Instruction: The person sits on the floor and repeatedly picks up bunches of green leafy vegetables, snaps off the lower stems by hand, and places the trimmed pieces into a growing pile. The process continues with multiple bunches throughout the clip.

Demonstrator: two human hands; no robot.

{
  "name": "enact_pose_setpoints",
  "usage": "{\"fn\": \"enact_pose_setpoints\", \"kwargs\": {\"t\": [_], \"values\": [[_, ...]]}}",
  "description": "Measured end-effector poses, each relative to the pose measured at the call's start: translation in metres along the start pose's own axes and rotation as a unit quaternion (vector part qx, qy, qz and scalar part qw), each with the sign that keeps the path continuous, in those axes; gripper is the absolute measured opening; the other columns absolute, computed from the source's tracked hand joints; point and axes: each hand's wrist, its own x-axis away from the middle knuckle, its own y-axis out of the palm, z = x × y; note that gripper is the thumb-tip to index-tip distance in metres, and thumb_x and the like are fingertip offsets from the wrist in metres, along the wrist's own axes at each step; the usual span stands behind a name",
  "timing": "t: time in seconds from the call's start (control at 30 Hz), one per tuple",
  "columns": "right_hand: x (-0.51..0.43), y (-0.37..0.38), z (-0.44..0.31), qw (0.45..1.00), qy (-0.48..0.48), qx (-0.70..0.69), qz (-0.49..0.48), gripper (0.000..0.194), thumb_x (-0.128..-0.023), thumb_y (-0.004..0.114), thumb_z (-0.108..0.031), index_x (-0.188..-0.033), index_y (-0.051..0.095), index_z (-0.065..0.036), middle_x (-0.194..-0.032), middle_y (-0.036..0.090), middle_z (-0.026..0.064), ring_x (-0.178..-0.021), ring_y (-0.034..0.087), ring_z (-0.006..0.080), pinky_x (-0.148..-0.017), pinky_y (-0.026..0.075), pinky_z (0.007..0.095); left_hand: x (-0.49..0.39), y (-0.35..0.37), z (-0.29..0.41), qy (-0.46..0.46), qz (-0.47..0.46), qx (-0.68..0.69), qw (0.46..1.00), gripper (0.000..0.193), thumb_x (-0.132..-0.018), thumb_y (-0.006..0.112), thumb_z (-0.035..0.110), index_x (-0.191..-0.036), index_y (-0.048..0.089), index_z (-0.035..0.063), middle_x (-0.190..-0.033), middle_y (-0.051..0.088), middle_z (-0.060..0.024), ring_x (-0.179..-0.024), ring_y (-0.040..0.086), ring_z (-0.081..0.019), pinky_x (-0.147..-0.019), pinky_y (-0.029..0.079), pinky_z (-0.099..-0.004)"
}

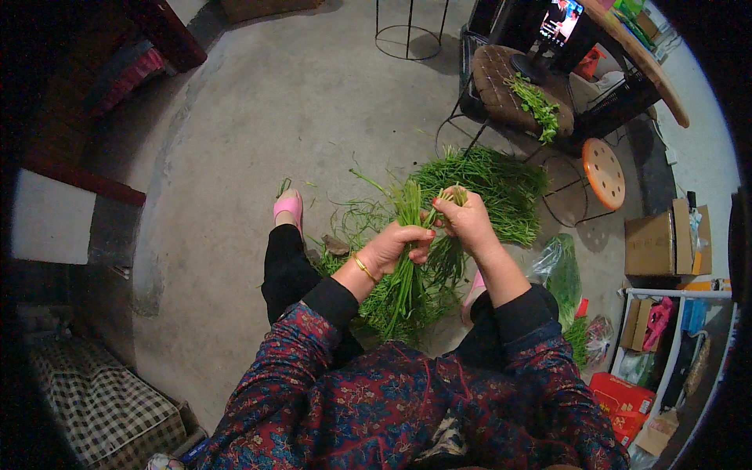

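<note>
My left hand, with a gold bangle at the wrist, grips a bunch of long thin green stems, whose cut ends point away from me. Close at its right, my right hand holds a smaller bunch of the stems at their pale ends, the green parts hanging below. The fingertips of both hands nearly meet. Beyond my right hand, a large pile of green leafy stalks lies on the concrete floor. More loose greens lie on the floor beneath my hands, between my feet.
A brown cushioned stool bears leafy greens and a phone on a stand. An orange-topped stool stands at the right, near a plastic bag of greens, a cardboard box and a white shelf rack. Pink slippers are on my feet.
</note>
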Motion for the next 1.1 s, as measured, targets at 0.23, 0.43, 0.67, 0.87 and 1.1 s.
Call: {"fn": "enact_pose_setpoints", "kwargs": {"t": [0.23,0.43,0.67,0.87,1.1], "values": [[0.004,0.003,-0.007,0.992,0.068,-0.102,0.023,0.009,-0.083,0.057,-0.009,-0.079,0.050,-0.007,-0.054,0.041,-0.0030,-0.038,0.033,0.0068,-0.036,0.027,0.0230,-0.006,-0.002,-0.006,0.039,0.094,0.010,0.995,0.022,-0.085,0.054,0.016,-0.104,0.051,0.0060,-0.066,0.049,-0.0015,-0.049,0.043,-0.0093,-0.052,0.036,-0.0263],[0.006,0.005,-0.012,0.988,0.071,-0.133,0.021,0.006,-0.084,0.054,-0.010,-0.081,0.052,-0.006,-0.053,0.040,-0.0028,-0.038,0.032,0.0062,-0.036,0.027,0.0228,-0.007,-0.006,-0.003,0.065,0.108,0.091,0.988,0.024,-0.086,0.053,0.012,-0.109,0.050,0.0091,-0.075,0.056,-0.0059,-0.050,0.045,-0.0117,-0.054,0.039,-0.0281],[0.010,0.006,-0.013,0.971,0.117,-0.205,-0.038,0.013,-0.087,0.054,-0.014,-0.087,0.056,-0.002,-0.052,0.041,-0.0023,-0.038,0.033,0.0055,-0.036,0.027,0.0212,-0.008,-0.012,-0.003,0.064,0.075,0.099,0.990,0.018,-0.088,0.053,0.017,-0.104,0.052,0.0085,-0.079,0.057,-0.0066,-0.055,0.052,-0.0149,-0.058,0.044,-0.0322],[0.008,-0.001,-0.019,0.978,0.077,-0.196,0.004,0.016,-0.089,0.053,-0.016,-0.084,0.056,-0.001,-0.052,0.041,-0.0027,-0.038,0.033,0.0050,-0.037,0.027,0.0209,-0.009,-0.017,0.007,0.081,0.019,0.174,0.981,0.021,-0.090,0.050,0.026,-0.085,0.062,0.0084,-0.123,0.054,-0.0119,-0.094,0.060,-0.0302,-0.077,0.051,-0.0432],[-0.002,-0.042,-0.031,0.988,-0.012,-0.119,0.100,0.016,-0.088,0.056,-0.017,-0.082,0.059,-0.003,-0.054,0.045,-0.0036,-0.041,0.035,0.0046,-0.039,0.029,0.0211,0.004,-0.041,0.039,0.163,0.094,0.192,0.963,0.018,-0.089,0.052,0.022,-0.082,0.060,0.0068,-0.090,0.065,-0.0116,-0.097,0.060,-0.0308,-0.088,0.046,-0.0462]]}}
